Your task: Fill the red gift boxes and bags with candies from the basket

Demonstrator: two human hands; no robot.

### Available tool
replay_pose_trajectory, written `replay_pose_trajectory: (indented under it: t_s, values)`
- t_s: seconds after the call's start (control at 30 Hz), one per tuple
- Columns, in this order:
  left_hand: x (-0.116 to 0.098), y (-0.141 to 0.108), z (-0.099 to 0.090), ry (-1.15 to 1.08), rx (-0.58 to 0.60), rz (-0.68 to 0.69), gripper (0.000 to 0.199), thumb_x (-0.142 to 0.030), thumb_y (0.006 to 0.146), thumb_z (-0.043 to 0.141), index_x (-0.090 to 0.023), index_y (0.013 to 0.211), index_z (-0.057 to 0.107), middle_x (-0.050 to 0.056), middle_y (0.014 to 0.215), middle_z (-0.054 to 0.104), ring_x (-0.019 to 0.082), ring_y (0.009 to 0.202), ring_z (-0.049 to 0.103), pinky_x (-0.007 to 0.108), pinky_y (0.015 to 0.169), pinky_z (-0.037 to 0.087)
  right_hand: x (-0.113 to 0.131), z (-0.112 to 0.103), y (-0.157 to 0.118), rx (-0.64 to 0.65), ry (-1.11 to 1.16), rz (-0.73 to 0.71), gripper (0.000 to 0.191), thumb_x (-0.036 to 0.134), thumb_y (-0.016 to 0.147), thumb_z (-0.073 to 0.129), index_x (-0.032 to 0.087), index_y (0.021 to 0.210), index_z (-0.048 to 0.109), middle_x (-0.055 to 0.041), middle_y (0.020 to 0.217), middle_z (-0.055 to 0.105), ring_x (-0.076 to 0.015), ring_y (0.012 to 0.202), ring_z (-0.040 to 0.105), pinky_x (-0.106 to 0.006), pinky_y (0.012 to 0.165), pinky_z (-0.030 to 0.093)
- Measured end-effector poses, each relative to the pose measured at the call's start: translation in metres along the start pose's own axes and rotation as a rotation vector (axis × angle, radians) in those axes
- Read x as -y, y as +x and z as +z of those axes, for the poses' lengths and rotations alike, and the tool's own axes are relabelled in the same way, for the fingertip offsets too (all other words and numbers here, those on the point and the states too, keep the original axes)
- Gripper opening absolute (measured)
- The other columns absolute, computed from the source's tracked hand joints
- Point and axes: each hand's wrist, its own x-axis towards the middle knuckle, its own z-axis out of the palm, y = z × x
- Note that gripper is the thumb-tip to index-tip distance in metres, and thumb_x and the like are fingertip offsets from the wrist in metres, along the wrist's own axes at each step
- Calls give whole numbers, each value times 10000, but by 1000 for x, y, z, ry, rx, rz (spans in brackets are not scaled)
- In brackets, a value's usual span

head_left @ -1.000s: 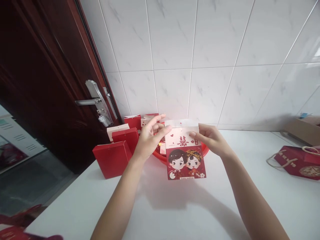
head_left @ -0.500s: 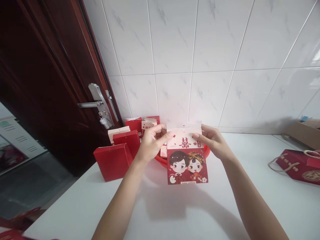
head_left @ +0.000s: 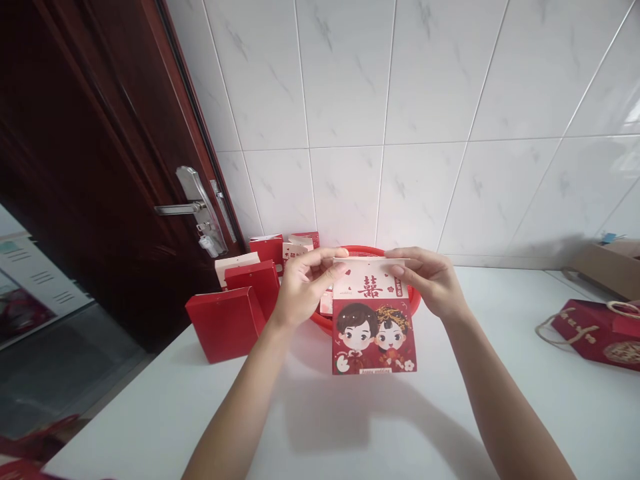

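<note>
A red and cream wedding gift box (head_left: 374, 337) with a printed cartoon couple and a red double-happiness character hangs above the white table. My left hand (head_left: 309, 283) pinches its upper left edge, the thumb on the cream front and the fingers behind. Likewise my right hand (head_left: 429, 280) grips the upper right edge. The top flap is folded over toward the back between my fingers. Behind the box stands a red plastic basket (head_left: 361, 251), mostly hidden, with some printed items inside. The back of the box cannot be seen.
Several red and cream boxes (head_left: 225, 327) stand to the left. A dark red box with a cord handle (head_left: 595, 333) lies at the right, with a cardboard box (head_left: 607, 270) behind it. A tiled wall (head_left: 425, 193) closes off the back; a door handle (head_left: 183, 209) is at left.
The cream top flap, upright before, is now folded down away from me. My fingers have moved over the top edge, and the basket's back rim has come into sight.
</note>
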Motion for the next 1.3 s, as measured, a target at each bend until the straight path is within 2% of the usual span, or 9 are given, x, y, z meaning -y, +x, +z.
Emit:
replay_pose_trajectory:
  t_s: [0.27,0.37,0.5,0.63,0.77,0.87,0.97,1.07,1.3]
  values:
    - [-2,0,3,24,-43,122,38,-220,787,771,-207,802,804,29,796,783,155,720,689,257,628,559,2,0,2,54,48,-65,150,392,807,831,270,896,829,-23,791,770,-139,666,702,-226,532,560]
    - [-1,-1,4,44,-43,167,48,-201,805,760,-212,810,806,24,800,786,152,744,699,256,655,566,5,3,1,26,44,-13,140,383,842,802,247,875,813,-20,757,757,-135,644,699,-222,525,555]
    - [3,-1,3,104,-29,267,120,-150,831,724,-226,842,816,16,792,774,142,744,680,256,666,551,11,7,-1,38,37,140,255,383,820,823,227,1017,777,-30,737,767,-190,673,739,-271,541,589]
    - [5,-1,-3,148,56,356,194,-118,839,676,-239,874,824,18,785,757,143,727,651,273,683,546,14,9,-1,-13,-26,120,254,402,790,841,188,915,783,-55,782,777,-186,706,737,-269,579,594]
    - [4,-1,-7,121,159,299,232,-182,826,659,-227,987,820,48,918,788,172,783,670,313,733,561,15,9,-1,-84,-83,74,240,405,790,840,189,865,767,-49,762,767,-169,684,716,-259,573,577]
    - [3,-1,-6,97,81,180,266,-283,838,719,-208,1083,790,50,920,778,179,808,678,308,744,558,18,10,-2,-75,-97,64,237,408,799,831,191,862,761,-53,766,767,-176,685,716,-268,572,577]
    - [2,0,-3,114,95,52,213,-388,854,747,-181,895,774,13,736,692,149,687,606,266,644,497,20,12,-4,-66,-115,41,232,406,808,823,191,868,762,-52,768,766,-179,686,716,-275,572,576]
    - [-1,1,-2,141,189,9,426,-452,902,696,-170,596,607,-35,560,462,103,558,417,245,535,359,20,14,-4,-80,-132,19,230,407,810,820,191,865,762,-50,770,762,-175,691,711,-269,577,572]
    - [-4,-1,-2,131,144,45,543,-513,910,680,-184,561,425,-45,590,291,100,566,250,263,509,237,22,14,-4,-59,-35,86,304,451,747,867,200,838,720,-29,721,740,-167,641,698,-254,532,557]
